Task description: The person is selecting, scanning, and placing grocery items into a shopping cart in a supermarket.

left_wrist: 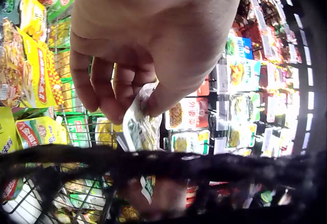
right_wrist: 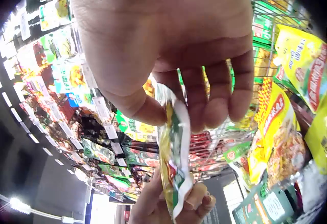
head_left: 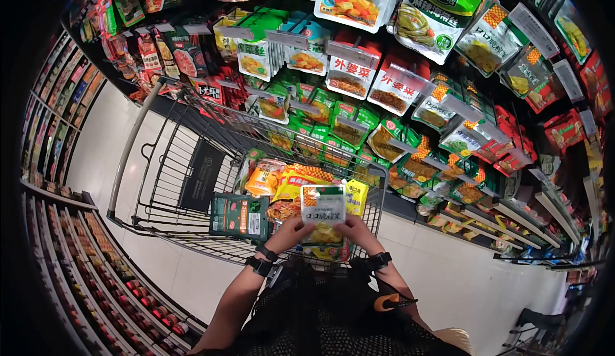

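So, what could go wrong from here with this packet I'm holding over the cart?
The packet is pinched near its edges by your left hand and right hand, so it might slip if either grip loosens. It would probably land on the loosely piled packets below, which could slide. Also, the cart seems close to the hanging packets, so moving it might knock some down.

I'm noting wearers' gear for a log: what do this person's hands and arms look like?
The left hand and right hand are gloveless. The left forearm, bare, wears two black bands; the right forearm, also bare, wears a black strap.
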A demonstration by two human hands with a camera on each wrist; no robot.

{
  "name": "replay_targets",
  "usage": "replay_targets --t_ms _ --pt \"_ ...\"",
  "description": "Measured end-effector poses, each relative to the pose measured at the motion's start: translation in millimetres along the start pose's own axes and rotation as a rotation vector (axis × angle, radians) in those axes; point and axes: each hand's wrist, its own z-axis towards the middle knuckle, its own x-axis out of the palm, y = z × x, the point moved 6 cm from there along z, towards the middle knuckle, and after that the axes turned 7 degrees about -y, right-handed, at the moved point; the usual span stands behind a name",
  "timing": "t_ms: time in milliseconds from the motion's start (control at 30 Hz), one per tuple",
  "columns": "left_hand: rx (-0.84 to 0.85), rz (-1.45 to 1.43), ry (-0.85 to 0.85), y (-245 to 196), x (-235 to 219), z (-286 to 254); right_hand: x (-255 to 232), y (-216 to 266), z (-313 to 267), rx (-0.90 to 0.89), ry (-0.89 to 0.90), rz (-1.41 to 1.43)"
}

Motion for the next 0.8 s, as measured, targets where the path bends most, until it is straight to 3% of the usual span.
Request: replay_targets --t_ms 67,133,200,267,300,367,400,467,500,567,600,633,700,767,800 --pt "-0.039 -0.062 -0.052 19.2 -3.6 -3.0 15.9 -15.0 5.5 -0.086 0.086 -0.03" --pt "-0.133 0.008 -0.03 34.4 -12.3 -6.2 27.0 -22.0 10.0 -0.007 0.147 -0.043" --pt "-0.163 -0.131 -0.057 63.0 -10.3 -7.2 39.9 -36.6 9.8 0.197 0.215 0.029" --pt "-0.183 -0.217 -0.095 95.6 -3.9 -4.9 47.7 -61.6 21.0 0.212 0.213 0.023" --pt "-0.195 -0.109 -0.177 126.2 -6.5 -0.2 50.2 -67.6 27.0 0.2 0.223 0.007" --pt "-0.201 0.238 -0.278 124.3 -15.5 2.5 45.9 -65.2 38.4 0.122 0.214 -0.107" --pt "-0.202 0.237 -0.274 122.7 -14.3 3.0 43.2 -70.0 43.2 0.125 0.21 -0.107" --pt "-0.261 0.222 -0.371 109.4 -20.9 6.9 14.1 -108.1 73.2 0.134 -0.057 -0.213" --pt "-0.352 0.158 -0.3 106.7 -22.5 6.8 7.1 -124.9 84.5 0.131 -0.062 -0.211" --pt "-0.333 0.099 -0.231 93.6 -27.0 0.2 -21.2 -167.1 100.2 0.267 -0.287 -0.165" --pt "-0.319 0.038 -0.165 92.8 -26.5 -3.4 -27.2 -184.0 107.3 0.264 -0.292 -0.162" --pt "-0.258 -0.011 -0.173 110.1 -28.9 -5.0 -39.2 -203.7 109.7 0.354 -0.385 -0.238" --pt "-0.274 0.012 -0.177 112.8 -35.8 -12.2 -50.7 -197.5 105.7 0.444 -0.486 -0.31" --pt "-0.26 0.025 -0.211 126.7 -43.9 -21.0 -54.2 -165.5 82.1 0.699 -0.634 -0.142" --pt "-0.25 0.041 -0.202 122.4 -46.0 -26.2 -52.3 -167.2 84.0 0.697 -0.638 -0.14"
